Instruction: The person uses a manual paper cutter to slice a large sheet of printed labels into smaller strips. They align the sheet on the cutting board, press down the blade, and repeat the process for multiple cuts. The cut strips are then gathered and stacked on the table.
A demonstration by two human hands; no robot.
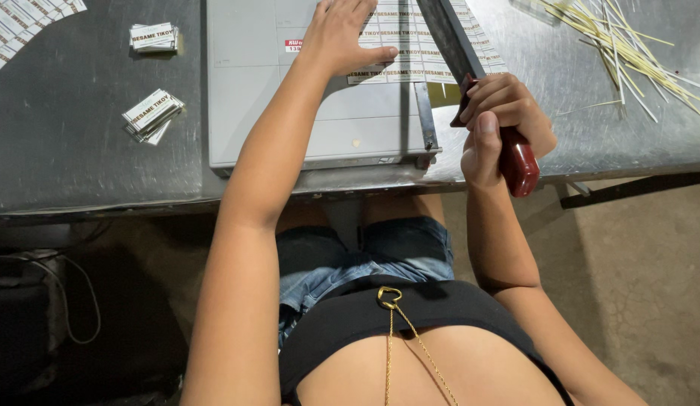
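A grey paper cutter (290, 120) lies on the metal table (64, 150). My left hand (342, 34) presses flat on a printed label sheet (410, 45) that lies across the cutter's board and under the blade. My right hand (500, 113) grips the dark red handle (518, 162) of the cutter's blade arm (451, 41), which is raised at a slant over the sheet.
Two small stacks of cut labels (151, 113) (153, 37) sit left of the cutter. More label sheets (23, 22) lie at the top left corner. Thin pale paper strips (628, 53) are scattered at the top right. The table's front edge runs just below the cutter.
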